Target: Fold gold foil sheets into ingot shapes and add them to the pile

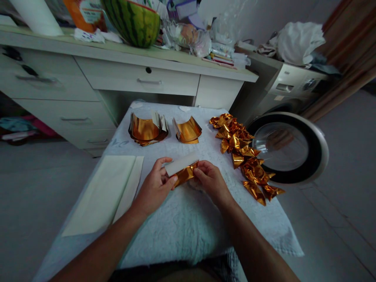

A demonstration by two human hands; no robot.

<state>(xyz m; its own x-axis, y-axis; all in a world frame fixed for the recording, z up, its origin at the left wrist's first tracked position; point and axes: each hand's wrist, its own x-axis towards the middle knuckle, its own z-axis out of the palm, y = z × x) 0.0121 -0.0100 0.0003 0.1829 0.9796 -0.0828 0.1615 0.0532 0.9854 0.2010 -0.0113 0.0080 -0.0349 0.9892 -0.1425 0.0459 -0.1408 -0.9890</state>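
Between my hands is a gold foil sheet with a white roll along its far edge. My left hand pinches the left end of the foil, thumb on top. The right end is pinched by my right hand. Beyond them stand two stacks of curved gold sheets, a wider one at the left and a smaller one beside it. Several twisted gold foil pieces lie in a row on the right. Pale folded sheets lie flat at the left.
A cloth-covered table bears these things. Behind it, a counter with drawers holds a cut watermelon, plastic bags and an orange packet. At the right, a washing machine's round door hangs open close to the table.
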